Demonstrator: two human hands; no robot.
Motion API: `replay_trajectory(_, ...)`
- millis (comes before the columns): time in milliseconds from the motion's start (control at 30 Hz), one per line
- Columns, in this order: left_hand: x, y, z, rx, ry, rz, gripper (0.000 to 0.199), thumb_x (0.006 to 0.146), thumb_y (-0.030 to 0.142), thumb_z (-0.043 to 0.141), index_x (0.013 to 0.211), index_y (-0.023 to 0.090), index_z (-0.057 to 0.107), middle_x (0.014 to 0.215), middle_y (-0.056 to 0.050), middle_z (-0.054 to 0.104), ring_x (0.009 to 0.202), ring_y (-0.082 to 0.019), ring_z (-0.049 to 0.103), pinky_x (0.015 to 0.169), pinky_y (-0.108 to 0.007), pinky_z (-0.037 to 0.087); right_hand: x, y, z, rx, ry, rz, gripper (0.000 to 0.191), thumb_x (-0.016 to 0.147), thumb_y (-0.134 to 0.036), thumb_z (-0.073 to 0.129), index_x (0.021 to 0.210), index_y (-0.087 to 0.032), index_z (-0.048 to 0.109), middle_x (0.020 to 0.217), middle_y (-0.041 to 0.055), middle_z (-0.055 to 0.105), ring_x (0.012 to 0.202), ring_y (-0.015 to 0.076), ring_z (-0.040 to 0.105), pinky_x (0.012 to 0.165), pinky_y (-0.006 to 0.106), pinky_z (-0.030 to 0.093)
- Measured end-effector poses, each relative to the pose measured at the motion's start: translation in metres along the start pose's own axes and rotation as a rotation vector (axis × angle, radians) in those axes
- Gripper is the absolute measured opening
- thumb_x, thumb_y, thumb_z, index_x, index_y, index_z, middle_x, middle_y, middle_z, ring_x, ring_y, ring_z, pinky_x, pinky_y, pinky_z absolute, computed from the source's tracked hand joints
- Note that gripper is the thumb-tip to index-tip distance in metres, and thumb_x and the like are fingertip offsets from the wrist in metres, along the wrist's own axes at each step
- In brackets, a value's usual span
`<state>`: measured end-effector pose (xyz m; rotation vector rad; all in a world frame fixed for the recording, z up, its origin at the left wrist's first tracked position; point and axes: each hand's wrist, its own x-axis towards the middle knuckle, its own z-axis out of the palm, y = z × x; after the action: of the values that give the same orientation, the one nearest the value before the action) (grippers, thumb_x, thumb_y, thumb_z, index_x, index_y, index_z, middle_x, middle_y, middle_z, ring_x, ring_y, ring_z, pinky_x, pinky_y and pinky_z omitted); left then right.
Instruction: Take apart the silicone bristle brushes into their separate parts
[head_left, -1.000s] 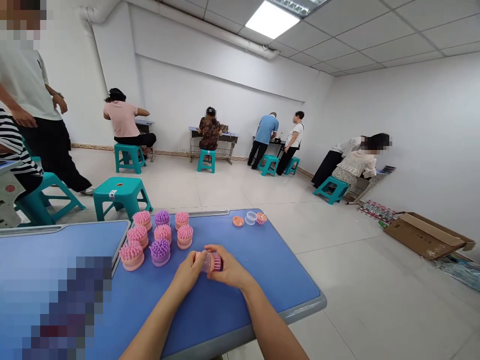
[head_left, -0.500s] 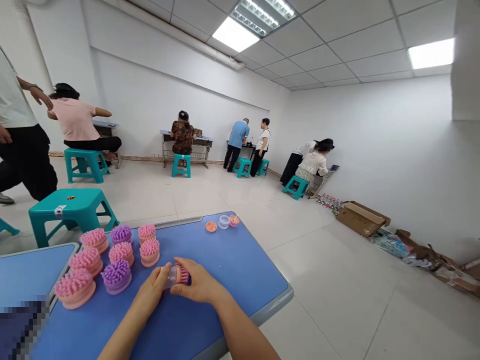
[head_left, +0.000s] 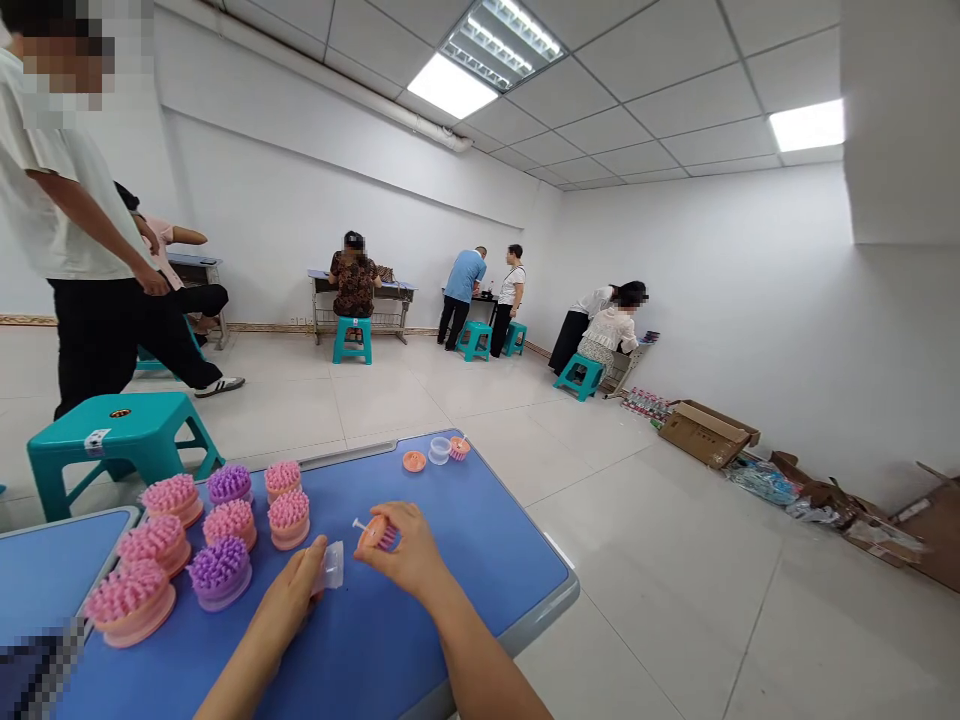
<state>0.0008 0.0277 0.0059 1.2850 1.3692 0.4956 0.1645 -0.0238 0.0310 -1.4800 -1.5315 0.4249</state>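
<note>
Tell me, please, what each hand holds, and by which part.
The left hand grips a clear plastic cap by its side; the right hand, a pink brush by its rim.

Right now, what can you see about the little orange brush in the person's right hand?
The small round brush has an orange-pink disc that looks like plastic, with short, thick bristles on one side that look pink to purple. A thin pale stem sticks out from it to the left. The brush is tilted, and the right hand pinches it, hiding part of it. Nothing else seems to touch it.
</note>
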Motion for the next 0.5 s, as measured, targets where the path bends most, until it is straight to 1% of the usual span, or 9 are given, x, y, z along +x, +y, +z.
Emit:
replay_trajectory(100,-0.001,0.0,0.0,0.016,0.011,0.041,0.058,0.066,0.074,0.027,0.072,0.02,0.048,0.048,0.003,0.045,0.039,-0.016,0.042,0.039,-0.025,0.028,0.007,0.01,-0.021,0.004,0.137,0.151,0.039,0.055,-0.028,0.073,0.092,-0.021,0.062,0.091,0.0019,0.063,0.087,0.0193,0.055,0.079,0.033,0.044)
replay_trajectory(200,-0.008,0.002,0.001,0.051,0.033,0.117,0.059,0.068,0.074,0.025,0.076,0.02,0.049,0.05,0.003,0.045,0.041,-0.016,0.043,0.04,-0.025,0.028,0.017,0.036,-0.051,-0.001,0.24,0.238,0.028,0.061,-0.032,0.065,0.086,-0.019,0.059,0.081,0.0004,0.062,0.075,0.0172,0.057,0.072,0.031,0.046)
replay_trajectory(267,-0.014,0.004,0.003,0.071,0.048,0.153,0.058,0.071,0.072,0.025,0.079,0.02,0.049,0.051,0.003,0.045,0.043,-0.016,0.043,0.042,-0.024,0.028,0.026,0.058,-0.072,-0.022,0.313,0.275,0.033,0.064,-0.035,0.06,0.091,-0.018,0.056,0.084,0.0026,0.062,0.075,0.0183,0.057,0.073,0.032,0.046)
replay_trajectory(367,-0.02,0.008,0.004,0.095,0.061,0.168,0.054,0.073,0.068,0.025,0.077,0.021,0.049,0.053,0.002,0.046,0.047,-0.017,0.045,0.044,-0.024,0.027,0.037,0.09,-0.093,-0.053,0.433,0.342,0.047,0.061,-0.037,0.06,0.101,-0.015,0.051,0.099,0.0091,0.059,0.085,0.022,0.058,0.077,0.036,0.045)
replay_trajectory(433,-0.022,0.009,0.005,0.106,0.068,0.176,0.052,0.074,0.067,0.025,0.076,0.021,0.049,0.053,0.002,0.047,0.048,-0.017,0.046,0.044,-0.024,0.028,0.042,0.107,-0.097,-0.062,0.489,0.375,0.053,0.059,-0.04,0.061,0.104,-0.014,0.049,0.104,0.0125,0.057,0.089,0.0244,0.057,0.078,0.037,0.045)
replay_trajectory(500,-0.022,0.009,0.004,0.121,0.079,0.223,0.051,0.074,0.067,0.026,0.074,0.021,0.049,0.052,0.002,0.047,0.047,-0.018,0.047,0.044,-0.024,0.029,0.045,0.119,-0.097,-0.06,0.523,0.392,0.056,0.058,-0.043,0.061,0.104,-0.012,0.049,0.104,0.0145,0.057,0.091,0.0261,0.057,0.078,0.038,0.046)
